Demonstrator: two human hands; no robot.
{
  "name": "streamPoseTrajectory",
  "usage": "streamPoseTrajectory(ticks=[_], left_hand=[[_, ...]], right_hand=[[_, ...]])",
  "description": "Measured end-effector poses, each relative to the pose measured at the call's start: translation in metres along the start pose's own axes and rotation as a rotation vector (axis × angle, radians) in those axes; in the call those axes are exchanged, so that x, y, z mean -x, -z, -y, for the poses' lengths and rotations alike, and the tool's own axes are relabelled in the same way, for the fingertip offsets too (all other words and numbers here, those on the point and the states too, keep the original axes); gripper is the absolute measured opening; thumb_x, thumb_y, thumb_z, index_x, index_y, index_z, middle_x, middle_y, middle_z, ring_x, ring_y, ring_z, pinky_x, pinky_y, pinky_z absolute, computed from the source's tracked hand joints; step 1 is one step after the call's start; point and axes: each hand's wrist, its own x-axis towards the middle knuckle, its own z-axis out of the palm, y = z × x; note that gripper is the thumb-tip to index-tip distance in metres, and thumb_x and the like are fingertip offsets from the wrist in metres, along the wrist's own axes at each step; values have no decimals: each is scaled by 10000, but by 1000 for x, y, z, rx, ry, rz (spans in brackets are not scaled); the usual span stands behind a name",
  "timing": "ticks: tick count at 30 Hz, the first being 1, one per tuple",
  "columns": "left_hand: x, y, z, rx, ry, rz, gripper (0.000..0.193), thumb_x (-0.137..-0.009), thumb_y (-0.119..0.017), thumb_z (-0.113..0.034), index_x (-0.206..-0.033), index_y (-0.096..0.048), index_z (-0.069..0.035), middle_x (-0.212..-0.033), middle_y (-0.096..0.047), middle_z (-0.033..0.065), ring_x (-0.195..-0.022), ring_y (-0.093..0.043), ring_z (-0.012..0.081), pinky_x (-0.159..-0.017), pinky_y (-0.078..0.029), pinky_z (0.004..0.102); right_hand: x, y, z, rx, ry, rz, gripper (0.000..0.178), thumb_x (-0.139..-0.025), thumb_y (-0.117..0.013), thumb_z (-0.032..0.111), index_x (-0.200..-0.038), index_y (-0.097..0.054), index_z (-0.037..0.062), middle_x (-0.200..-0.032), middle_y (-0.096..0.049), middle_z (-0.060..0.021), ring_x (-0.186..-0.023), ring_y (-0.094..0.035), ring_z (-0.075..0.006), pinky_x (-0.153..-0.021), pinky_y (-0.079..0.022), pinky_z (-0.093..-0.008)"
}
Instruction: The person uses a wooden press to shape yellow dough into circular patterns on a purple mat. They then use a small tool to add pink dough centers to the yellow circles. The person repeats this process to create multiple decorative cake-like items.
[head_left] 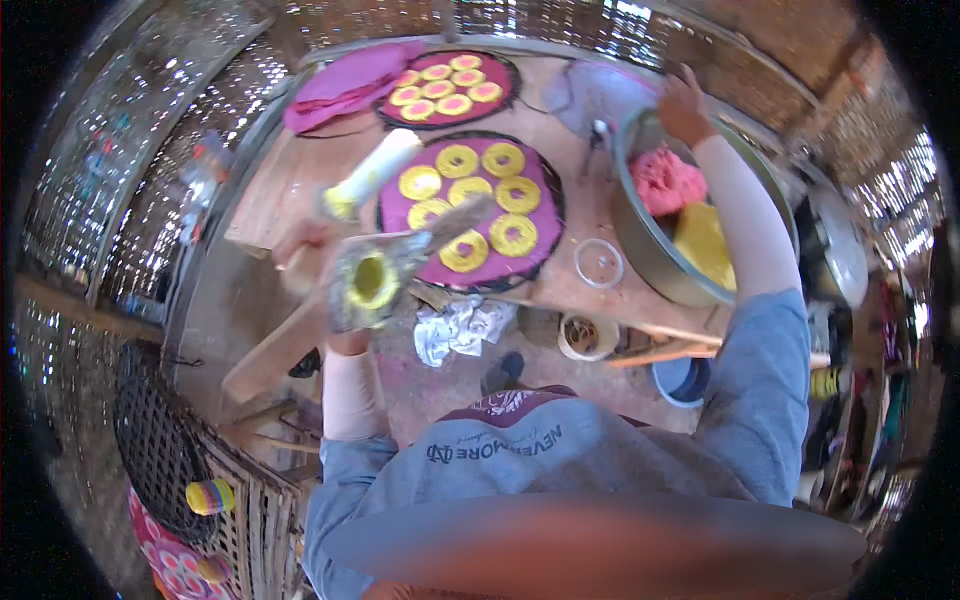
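A wooden tool [348, 298] with a grey plate is held at the left side of the purple round mat [540, 250], one end reaching over the mat and the other slanting away from it toward the person. It is gripped by the left hand [304, 250], though the fingers are blurred and the exact hold cannot be told. Yellow dough [371, 280] is seen in the plate's opening. A white cylinder [385, 163], smeared yellow at its lower end, is seen at the mat's left edge. Yellow rings [513, 235] are spread over the mat. To its right, the right hand [685, 112] is held open, fingers extended, at the far rim of a green basin [640, 270]; whether the rim is touched cannot be told. In the basin, a pink lump [668, 182] and a yellow lump [705, 245] are held. Between mat and basin, a clear round dish [599, 263] is placed. Beyond the mat, a second round mat [485, 112] is covered with pink-centred rings [454, 104].
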Motion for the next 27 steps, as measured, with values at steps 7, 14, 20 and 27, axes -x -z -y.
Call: streamPoseTrajectory(ticks=[7,14,20,27], left_hand=[[-40,-48,22,62,-13,43,526,-601,-778,-145,-990,-429,-82,-908,-445,36,-849,-472,164,-813,-396,289],[-61,-85,57,133,10,92,509,-609,-770,-148,-989,-437,-83,-907,-450,39,-842,-476,168,-805,-399,294],[-70,-135,72,271,19,191,495,-616,-763,-151,-988,-444,-84,-906,-454,42,-836,-479,171,-799,-402,297],[-85,-164,86,382,40,239,478,-624,-755,-155,-988,-452,-85,-905,-459,45,-828,-483,175,-791,-405,302]], right_hand=[[-21,-55,-4,-101,-270,371,207,-806,-513,254,-884,-692,186,-905,-654,-43,-945,-570,-218,-925,-275,-485],[-11,-26,6,-59,18,438,137,-728,-590,222,-737,-688,127,-751,-655,-62,-779,-619,-197,-624,-434,-420],[22,-25,-8,32,188,-121,169,-786,-519,189,-746,-676,140,-860,-650,-41,-786,-607,-218,-752,-440,-431],[156,95,-10,-180,-232,641,167,-709,-588,178,-788,-703,86,-795,-665,-133,-710,-655,-273,-482,-507,-484]])
